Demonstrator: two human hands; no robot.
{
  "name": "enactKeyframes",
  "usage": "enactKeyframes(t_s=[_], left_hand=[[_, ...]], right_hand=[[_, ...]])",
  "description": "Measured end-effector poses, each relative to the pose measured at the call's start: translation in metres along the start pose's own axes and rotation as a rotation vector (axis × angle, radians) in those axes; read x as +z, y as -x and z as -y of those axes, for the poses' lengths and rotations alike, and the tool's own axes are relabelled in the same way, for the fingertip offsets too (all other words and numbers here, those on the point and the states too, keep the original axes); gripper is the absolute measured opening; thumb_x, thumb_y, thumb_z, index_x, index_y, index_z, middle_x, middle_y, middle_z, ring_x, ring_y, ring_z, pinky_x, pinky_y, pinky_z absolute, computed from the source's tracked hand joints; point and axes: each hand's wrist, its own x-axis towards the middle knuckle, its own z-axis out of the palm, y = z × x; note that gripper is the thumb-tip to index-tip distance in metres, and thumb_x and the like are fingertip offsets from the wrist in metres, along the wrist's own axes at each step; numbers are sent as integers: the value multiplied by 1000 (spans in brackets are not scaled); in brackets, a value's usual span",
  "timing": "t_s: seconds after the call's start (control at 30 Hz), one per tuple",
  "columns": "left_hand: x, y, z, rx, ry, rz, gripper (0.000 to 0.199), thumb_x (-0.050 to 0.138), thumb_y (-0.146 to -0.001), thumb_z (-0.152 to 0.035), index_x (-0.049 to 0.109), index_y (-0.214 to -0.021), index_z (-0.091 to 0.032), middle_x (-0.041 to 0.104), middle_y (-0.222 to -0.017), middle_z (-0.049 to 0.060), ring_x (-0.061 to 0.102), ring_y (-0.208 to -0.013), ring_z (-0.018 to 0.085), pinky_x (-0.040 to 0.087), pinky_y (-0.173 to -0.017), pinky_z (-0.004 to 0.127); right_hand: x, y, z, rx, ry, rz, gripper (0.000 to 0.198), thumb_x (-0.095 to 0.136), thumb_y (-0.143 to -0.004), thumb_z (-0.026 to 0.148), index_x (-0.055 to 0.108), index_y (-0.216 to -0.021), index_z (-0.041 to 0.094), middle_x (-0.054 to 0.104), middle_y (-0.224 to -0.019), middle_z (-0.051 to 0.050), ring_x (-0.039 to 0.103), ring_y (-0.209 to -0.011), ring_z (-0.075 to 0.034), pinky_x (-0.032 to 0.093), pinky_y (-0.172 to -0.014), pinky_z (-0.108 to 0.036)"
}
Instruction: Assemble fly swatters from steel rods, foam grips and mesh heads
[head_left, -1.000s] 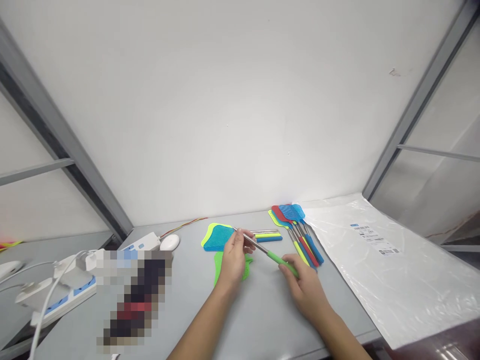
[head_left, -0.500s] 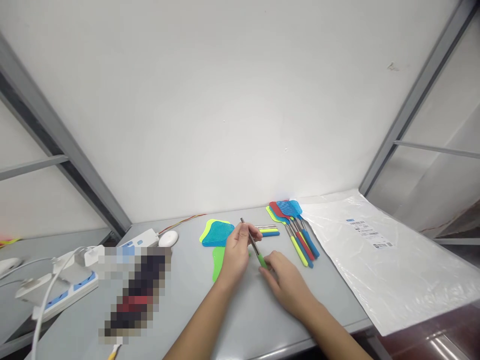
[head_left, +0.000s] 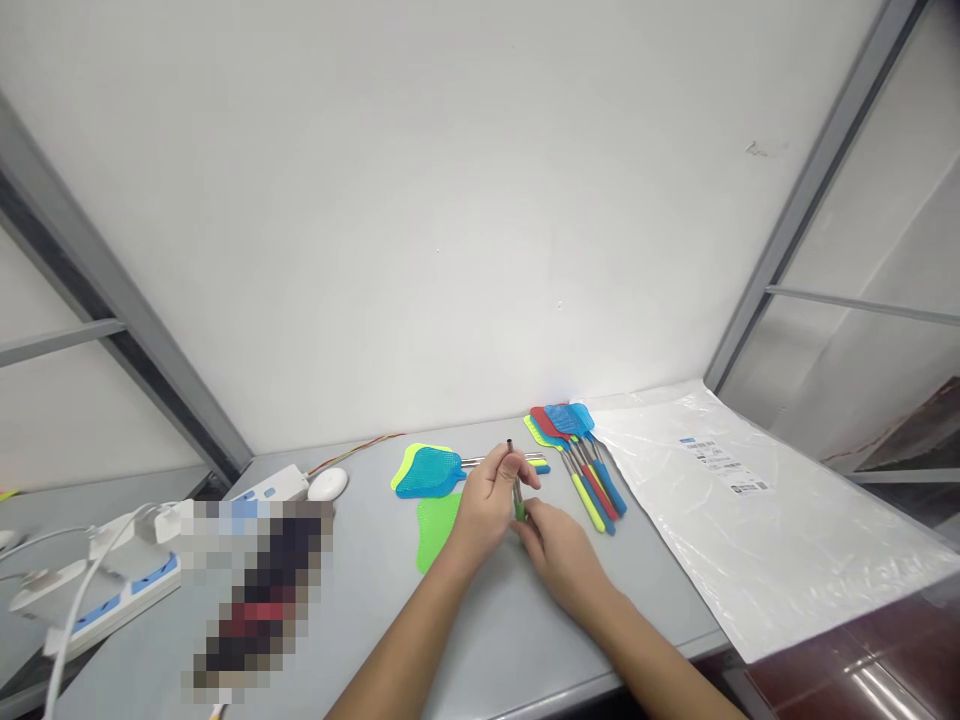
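Observation:
Between my two hands is a fly swatter handle [head_left: 518,508], a metal tube with a green grip, tilted with its tube end upward. My left hand [head_left: 486,503] is closed around the metal tube. Lower down, my right hand [head_left: 564,548] pinches the green grip, most of which its fingers hide. A loose green swatter head [head_left: 436,530] lies flat on the table beside my left wrist. Behind it are a blue swatter head [head_left: 429,473] and a yellow one [head_left: 405,462], overlapping. Metal rods with yellow and blue grips [head_left: 538,468] show behind my left hand.
Several fly swatters [head_left: 600,490] in red, blue and yellow lie fanned at the right. Past them, a white plastic mailing bag [head_left: 675,520] overhangs the table edge. At left are a power strip [head_left: 157,575] with cables, a round white object [head_left: 328,485] and a blurred-out item.
The handle has turned more upright, and my hands have drawn closer together on it. The view has shifted slightly. The swatters on the table stay in place.

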Motion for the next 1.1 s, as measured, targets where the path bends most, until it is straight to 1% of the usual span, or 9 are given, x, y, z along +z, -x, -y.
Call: enactKeyframes(t_s=[0.1,0.2,0.3,0.43,0.7,0.87,0.97,1.1], left_hand=[[0,2,4,7,17,8,37,38,-94,-48,53,-76,-20,66,-80,5,58,-78,18,42,-76,30],[1,4,6,8,25,25,36,38,-95,-46,54,-77,-20,67,-84,6,58,-81,19,42,-78,31],[3,5,8,-1,22,19,35,38,-95,-46,54,-77,-20,68,-87,6,56,-81,19,41,-78,31],[6,5,10,-23,36,5,36,38,-94,-48,50,-75,-20,69,-84,6,56,-76,18,42,-74,31],[9,5,15,-25,32,21,34,34,-96,-45,47,-77,-21,68,-78,3,52,-65,15,41,-69,29],[5,3,24,-31,53,-9,35,35,-95,-48,47,-77,-20,63,-71,2,54,-68,15,41,-70,29],[1,2,34,-69,135,-58,34,37,-94,-50,47,-80,-21,61,-70,1,56,-68,15,44,-69,28],[-4,-1,41,-131,383,-166,32,40,-93,-51,45,-82,-21,56,-64,-2,56,-62,13,48,-72,31]], right_hand=[[0,0,0,5,7,6,16,42,-94,27,47,-79,22,59,-72,-1,52,-63,-17,30,-56,-25],[-1,0,0,20,11,16,16,43,-93,26,46,-78,22,59,-72,-1,51,-61,-17,29,-55,-25],[-2,0,0,25,5,24,15,43,-93,25,47,-79,22,59,-73,-1,52,-63,-17,29,-55,-25],[-3,0,0,26,-16,38,14,42,-93,23,48,-80,21,59,-74,-1,54,-64,-16,30,-55,-25],[-2,-2,-1,46,-4,55,16,42,-94,23,48,-79,21,60,-73,-1,54,-64,-16,30,-54,-24],[-2,-2,-3,36,6,72,12,44,-94,24,51,-85,21,61,-78,-3,57,-69,-18,32,-57,-25],[-3,0,-5,43,-2,82,11,44,-94,25,52,-88,21,61,-80,-2,57,-72,-19,34,-60,-26],[-5,2,-4,38,7,85,12,45,-94,27,53,-87,22,60,-81,-1,55,-71,-18,34,-61,-26]])
